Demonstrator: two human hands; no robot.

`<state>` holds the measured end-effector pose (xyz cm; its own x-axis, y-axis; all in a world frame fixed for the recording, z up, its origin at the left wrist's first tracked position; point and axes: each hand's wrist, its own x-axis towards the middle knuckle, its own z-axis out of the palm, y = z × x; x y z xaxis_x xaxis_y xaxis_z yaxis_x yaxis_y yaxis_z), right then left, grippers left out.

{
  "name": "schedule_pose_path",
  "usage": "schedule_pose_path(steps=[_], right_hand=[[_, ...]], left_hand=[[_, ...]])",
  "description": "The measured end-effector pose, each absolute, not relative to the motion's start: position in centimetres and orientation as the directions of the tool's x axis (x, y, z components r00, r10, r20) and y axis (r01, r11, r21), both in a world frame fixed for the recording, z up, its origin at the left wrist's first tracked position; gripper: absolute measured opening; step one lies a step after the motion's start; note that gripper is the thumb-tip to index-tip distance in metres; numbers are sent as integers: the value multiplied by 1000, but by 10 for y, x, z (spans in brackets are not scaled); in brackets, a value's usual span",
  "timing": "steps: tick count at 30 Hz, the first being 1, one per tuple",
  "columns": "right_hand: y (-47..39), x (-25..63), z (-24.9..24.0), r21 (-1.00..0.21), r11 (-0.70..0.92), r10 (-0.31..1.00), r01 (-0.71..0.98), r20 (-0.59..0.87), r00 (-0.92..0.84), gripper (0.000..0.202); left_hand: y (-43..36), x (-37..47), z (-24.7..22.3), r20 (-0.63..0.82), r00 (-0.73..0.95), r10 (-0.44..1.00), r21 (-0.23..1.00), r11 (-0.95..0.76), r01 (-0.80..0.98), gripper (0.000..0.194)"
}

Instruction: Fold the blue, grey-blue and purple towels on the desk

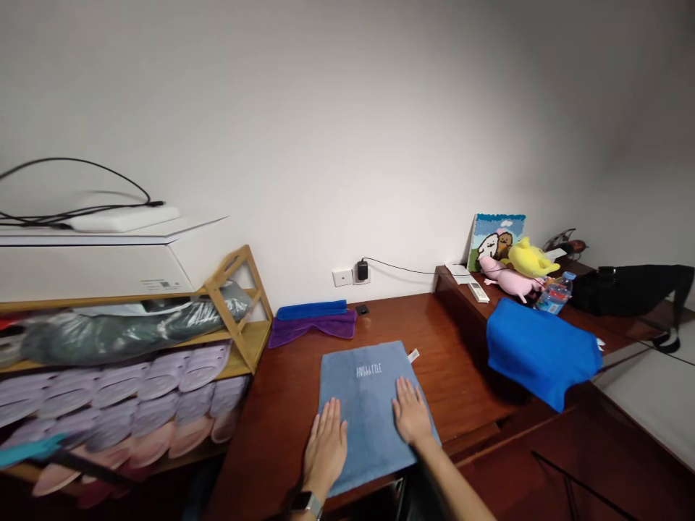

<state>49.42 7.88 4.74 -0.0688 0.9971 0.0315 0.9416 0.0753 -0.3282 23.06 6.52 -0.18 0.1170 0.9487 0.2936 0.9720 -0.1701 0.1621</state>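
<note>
While smoothing seems the step, left hand (326, 447) and right hand (411, 414) lie flat on gray-blue cloth (368, 412); lifting would call for pinching.

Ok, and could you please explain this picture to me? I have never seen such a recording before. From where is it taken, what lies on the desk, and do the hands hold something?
There is no machine here, only a person's two bare hands. The single camera is worn on the head and looks forward and down.

On the brown desk a blue-grey towel is spread out, with white lettering on it. The left hand lies flat along its left edge, and the right hand lies flat near its right edge. Both are open, so nothing is gripped.

Near the wall lie a folded blue cloth and a purple cloth. To the right, a bright blue cloth hangs over the edge of a raised surface.
</note>
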Motion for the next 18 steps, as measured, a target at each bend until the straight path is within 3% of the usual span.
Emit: schedule_pose_path(steps=[4, 6, 11, 14, 18], right_hand=[[81, 543, 65, -254, -96, 995, 962, -64, 82, 64], [75, 536, 71, -270, -106, 994, 957, -34, 101, 65], [53, 451, 67, -379, 222, 960, 898, 248, -133, 61], [45, 416, 54, -438, 248, 964, 864, 201, -175, 60], [43, 440, 43, -441, 212, 977, 872, 112, -180, 60]], left_hand=[[61, 202, 2, 330, 22, 944, 168, -82, 982, 64], [58, 202, 8, 384, 15, 923, 142, -75, 987, 64], [52, 248, 21, 446, 231, 865, 46, -279, 959, 59], [46, 267, 13, 347, 322, 881, 44, -358, 933, 58], [34, 246, -8, 329, 225, 917, 87, -267, 960, 58]])
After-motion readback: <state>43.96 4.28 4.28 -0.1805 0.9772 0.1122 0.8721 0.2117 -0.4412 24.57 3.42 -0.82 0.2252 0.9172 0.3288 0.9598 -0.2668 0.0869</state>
